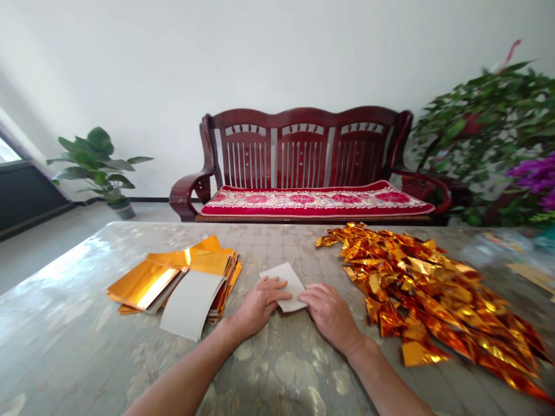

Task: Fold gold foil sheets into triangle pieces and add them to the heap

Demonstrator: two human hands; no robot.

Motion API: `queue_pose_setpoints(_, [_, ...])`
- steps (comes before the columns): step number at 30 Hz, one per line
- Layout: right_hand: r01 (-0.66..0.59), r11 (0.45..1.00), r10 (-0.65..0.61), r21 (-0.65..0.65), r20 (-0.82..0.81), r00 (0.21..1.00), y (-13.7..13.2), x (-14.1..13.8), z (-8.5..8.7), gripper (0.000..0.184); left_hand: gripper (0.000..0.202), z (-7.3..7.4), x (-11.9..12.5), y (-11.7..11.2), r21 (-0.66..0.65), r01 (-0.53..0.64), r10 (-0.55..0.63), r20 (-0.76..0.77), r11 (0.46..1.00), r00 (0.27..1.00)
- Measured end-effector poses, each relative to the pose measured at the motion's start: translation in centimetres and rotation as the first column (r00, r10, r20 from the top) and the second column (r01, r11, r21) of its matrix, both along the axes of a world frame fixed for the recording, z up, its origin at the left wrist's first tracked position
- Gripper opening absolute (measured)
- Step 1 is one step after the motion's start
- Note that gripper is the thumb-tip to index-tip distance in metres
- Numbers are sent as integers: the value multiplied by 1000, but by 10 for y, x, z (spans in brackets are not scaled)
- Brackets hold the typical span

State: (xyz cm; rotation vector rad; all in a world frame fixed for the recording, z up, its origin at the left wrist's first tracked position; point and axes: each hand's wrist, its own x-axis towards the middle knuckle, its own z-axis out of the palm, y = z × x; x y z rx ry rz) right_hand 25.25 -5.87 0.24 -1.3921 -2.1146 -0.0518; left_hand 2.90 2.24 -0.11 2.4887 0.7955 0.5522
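Observation:
A folded sheet of paper, white side up, lies on the table in front of me. My left hand rests on its left edge, fingers bent and pressing down. My right hand presses its right corner, fingers curled together. To the left lies a stack of gold foil sheets, one turned white side up. To the right spreads a heap of folded gold foil pieces.
A dark red wooden bench with a red floral cushion stands behind the table. A potted plant sits on the floor at the left. Leafy plants with purple flowers crowd the right. Clear plastic wrap lies at the table's far right.

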Motion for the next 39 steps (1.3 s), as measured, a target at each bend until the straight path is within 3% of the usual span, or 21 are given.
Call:
queue_pose_setpoints(5, [45, 999, -46, 12, 125, 991, -5, 0, 7, 23, 39, 9, 1, -12, 151, 15, -3, -78, 988, 997])
queue_pose_setpoints(8, [61, 998, -60, 2, 183, 981, -7, -3, 9, 19, 20, 9, 4, -19, 182, -17, 22, -26, 983, 999])
queue_pose_setpoints(17, [141, 985, -147, -102, -45, 988, -2, 5, -2, 14, 22, 9, 5, -10, 4, -183, 183, -2, 983, 983])
queue_pose_setpoints(23, [199, 973, -201, -121, -9, 979, -1, 2, 2, 18, 34, 8, 8, -9, 93, -247, 256, -103, 965, 961])
queue_pose_setpoints(26, [219, 967, -220, -131, 4, 975, 0, 1, 1, 19, 32, 8, 8, -9, 69, -278, 285, -114, 958, 952])
queue_pose_setpoints(34, [261, 944, -285, -200, -101, 953, 2, -3, 2, 11, 13, 5, 7, -9, -146, -380, 385, 7, 913, 923])
queue_pose_setpoints(39, [174, 958, -205, -229, -118, 972, -2, -4, 5, 15, 11, 1, 4, -12, -172, -303, 327, 133, 937, 936])
